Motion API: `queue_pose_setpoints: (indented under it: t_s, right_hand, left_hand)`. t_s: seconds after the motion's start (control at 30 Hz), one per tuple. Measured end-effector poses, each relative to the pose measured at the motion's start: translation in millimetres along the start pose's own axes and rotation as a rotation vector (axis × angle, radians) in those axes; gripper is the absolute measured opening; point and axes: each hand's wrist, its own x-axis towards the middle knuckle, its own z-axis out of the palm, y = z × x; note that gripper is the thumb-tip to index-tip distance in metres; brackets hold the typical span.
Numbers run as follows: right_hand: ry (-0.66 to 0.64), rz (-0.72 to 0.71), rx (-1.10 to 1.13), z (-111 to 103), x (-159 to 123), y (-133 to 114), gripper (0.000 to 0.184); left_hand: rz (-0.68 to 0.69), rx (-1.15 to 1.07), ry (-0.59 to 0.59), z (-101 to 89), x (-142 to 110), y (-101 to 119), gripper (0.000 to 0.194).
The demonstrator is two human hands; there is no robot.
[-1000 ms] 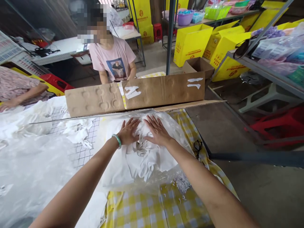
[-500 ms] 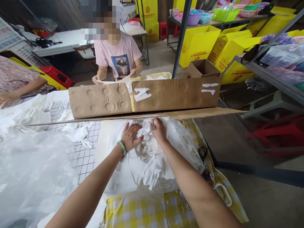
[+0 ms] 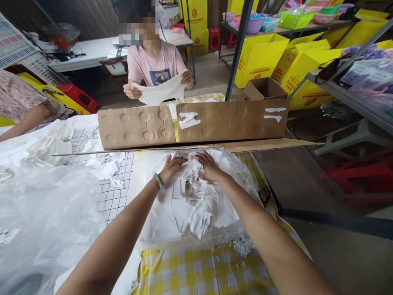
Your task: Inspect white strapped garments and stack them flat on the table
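A heap of white cloth strips point(image 3: 201, 205) lies bunched on a clear plastic bag point(image 3: 245, 180) in front of me. My left hand point(image 3: 172, 169), with a green bangle point(image 3: 158, 180) at the wrist, rests on the left of the heap, fingers stretched toward its far end. From the other side my right hand point(image 3: 209, 166) lies against the same bunched strips, its fingers spread over them. Some of the strips stand up between the two hands. Parts of both thumbs and fingertips are hidden in the cloth.
A cardboard barrier point(image 3: 233, 121) runs just beyond my hands. Behind it, a person point(image 3: 158, 61) holds a white cloth point(image 3: 162, 90). More white cloth and plastic film point(image 3: 46, 213) cover the left. Paper-like scraps point(image 3: 243, 245) lie on the yellow checked cover point(image 3: 184, 270).
My right hand has spread and turned over the strips; my left has shifted slightly toward the far end. The person opposite has raised and stretched out the white cloth. The view has shifted slightly.
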Motion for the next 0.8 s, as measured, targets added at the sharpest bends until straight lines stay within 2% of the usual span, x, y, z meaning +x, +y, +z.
queue_pose_setpoints:
  t_s: [0.07, 0.13, 0.23, 0.3, 0.4, 0.5, 0.53, 0.57, 0.63, 0.7, 0.8]
  right_hand:
    - [0.180, 0.062, 0.068, 11.9, 1.5, -2.2, 0.051]
    - [0.318, 0.167, 0.200, 19.3, 1.3, -4.9, 0.041]
    - [0.408, 0.290, 0.428, 18.0, -1.3, -8.4, 0.039]
    - [0.454, 0.338, 0.501, 12.1, -1.6, -11.6, 0.037]
    - [0.530, 0.405, 0.403, 6.4, 4.3, -21.6, 0.035]
    - [0.572, 0.437, 0.280, 14.3, 16.2, -36.6, 0.033]
    - [0.574, 0.437, 0.244, 19.6, 19.9, -41.1, 0.028]
    - [0.559, 0.440, 0.184, 25.3, 22.9, -44.8, 0.031]
    - [0.462, 0.445, 0.013, 34.8, 26.4, -48.6, 0.049]
    - [0.312, 0.441, -0.174, 38.4, 27.7, -48.7, 0.064]
    - [0.134, 0.459, -0.318, 32.3, 32.2, -49.8, 0.071]
  left_hand:
    - [-0.030, 0.001, -0.057, -1.4, 5.1, 1.6, 0.049]
    - [-0.043, 0.102, -0.074, 4.3, 10.7, 5.3, 0.047]
    - [-0.048, 0.314, 0.045, 20.3, 14.2, 12.3, 0.052]
    - [-0.052, 0.367, 0.169, 28.4, 11.0, 14.9, 0.045]
    - [-0.076, 0.377, 0.261, 31.2, 1.3, 13.8, 0.038]
    - [-0.077, 0.470, 0.203, 33.1, -4.4, 12.8, 0.047]
    - [-0.063, 0.509, 0.164, 35.6, -4.0, 13.7, 0.051]
    - [-0.041, 0.542, 0.129, 39.2, -2.5, 15.0, 0.055]
    - [-0.004, 0.582, 0.075, 46.7, 3.2, 17.9, 0.059]
    - [-0.007, 0.595, 0.028, 49.4, 9.7, 20.0, 0.063]
    - [-0.057, 0.577, -0.075, 33.5, 12.0, 23.3, 0.073]
